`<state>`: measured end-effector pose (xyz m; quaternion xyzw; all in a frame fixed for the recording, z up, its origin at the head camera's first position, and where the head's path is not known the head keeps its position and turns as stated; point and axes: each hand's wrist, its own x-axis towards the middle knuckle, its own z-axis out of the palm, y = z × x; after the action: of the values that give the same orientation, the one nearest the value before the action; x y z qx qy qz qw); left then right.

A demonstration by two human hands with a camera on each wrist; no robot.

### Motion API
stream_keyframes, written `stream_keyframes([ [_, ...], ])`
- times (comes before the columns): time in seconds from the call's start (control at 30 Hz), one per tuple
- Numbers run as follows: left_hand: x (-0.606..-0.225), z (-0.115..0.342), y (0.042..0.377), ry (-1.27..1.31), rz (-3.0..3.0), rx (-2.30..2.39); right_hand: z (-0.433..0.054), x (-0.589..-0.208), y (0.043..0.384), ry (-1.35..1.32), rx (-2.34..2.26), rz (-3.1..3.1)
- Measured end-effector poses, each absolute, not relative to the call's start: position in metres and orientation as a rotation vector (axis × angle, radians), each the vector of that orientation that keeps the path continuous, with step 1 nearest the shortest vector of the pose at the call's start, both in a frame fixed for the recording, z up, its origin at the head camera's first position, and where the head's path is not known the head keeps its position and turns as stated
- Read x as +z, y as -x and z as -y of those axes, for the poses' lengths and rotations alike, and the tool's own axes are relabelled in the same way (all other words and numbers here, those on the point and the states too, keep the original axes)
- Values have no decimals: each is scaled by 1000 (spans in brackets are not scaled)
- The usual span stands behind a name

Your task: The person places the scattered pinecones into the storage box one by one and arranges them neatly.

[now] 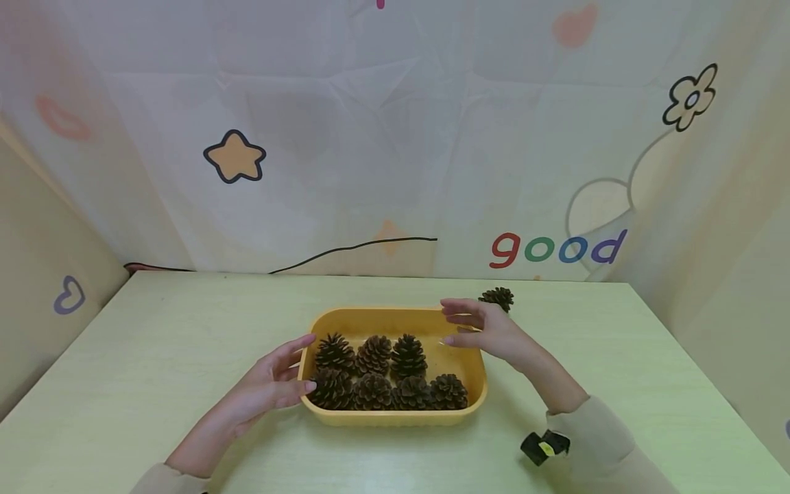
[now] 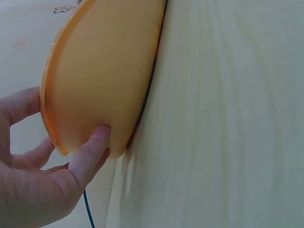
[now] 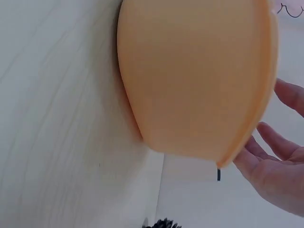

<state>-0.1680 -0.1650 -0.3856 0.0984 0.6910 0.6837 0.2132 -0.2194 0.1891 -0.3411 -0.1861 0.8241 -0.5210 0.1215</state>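
Observation:
Several brown pine cones (image 1: 373, 391) sit in a yellow plastic basin (image 1: 395, 417), grouped in two rows toward its left and front. My left hand (image 1: 278, 381) holds the basin's left end; thumb and index finger are at the rim. In the left wrist view, another finger presses against the outer wall (image 2: 104, 71). Over the basin's back right corner is my right hand (image 1: 487, 333), its fingers loosely spread and nothing seen between them. A single pine cone (image 1: 498, 298) lies on the table behind that hand, partly hidden by it.
The basin stands on a pale wood-grain table (image 1: 185, 329). A printed cloth (image 1: 370, 151) hangs along the table's back edge and both sides. Beside the right sleeve (image 1: 605, 439) shows a small black object (image 1: 544, 447) with a yellow patch.

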Motion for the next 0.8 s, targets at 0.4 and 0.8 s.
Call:
stream_keyframes([
  [0.4, -384, 165, 168, -266, -1920, 1899, -224, -335, 221, 418, -1527, -2528],
  [0.8, -386, 166, 168, -261, -1920, 1903, -250, -338, 230, 284, -1545, -2631],
])
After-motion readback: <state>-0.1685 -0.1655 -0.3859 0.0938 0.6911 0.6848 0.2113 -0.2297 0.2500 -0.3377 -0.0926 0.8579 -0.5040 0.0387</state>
